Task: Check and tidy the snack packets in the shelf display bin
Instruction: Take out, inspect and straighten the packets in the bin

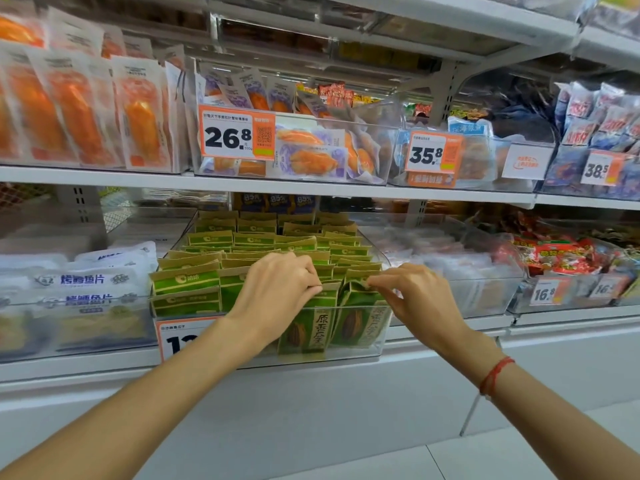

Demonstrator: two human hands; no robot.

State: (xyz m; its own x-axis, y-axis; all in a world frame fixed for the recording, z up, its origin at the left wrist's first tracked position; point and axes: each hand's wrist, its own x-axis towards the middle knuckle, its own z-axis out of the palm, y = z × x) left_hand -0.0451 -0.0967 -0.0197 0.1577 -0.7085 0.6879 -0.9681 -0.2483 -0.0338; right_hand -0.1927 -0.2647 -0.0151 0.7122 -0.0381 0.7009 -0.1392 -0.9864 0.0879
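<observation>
One clear display bin (360, 351) sits at the front edge of the lower shelf (450, 332), filled with rows of green snack packets (214, 239), too many to count exactly. Two hands work at its front row. The left hand (277, 289) pinches the top edge of one front packet (308, 327). The right hand (412, 296) pinches the top of the adjacent packet (356, 323), fingers narrow. One orange price tag (176, 337) hangs at the bin's front left corner.

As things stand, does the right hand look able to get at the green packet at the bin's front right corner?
Probably yes. The right hand already pinches a packet top beside the front-right green packet, the clear bin is open on top, and nothing lies over that packet. Only the bin's front wall blocks a frontal approach.
</observation>
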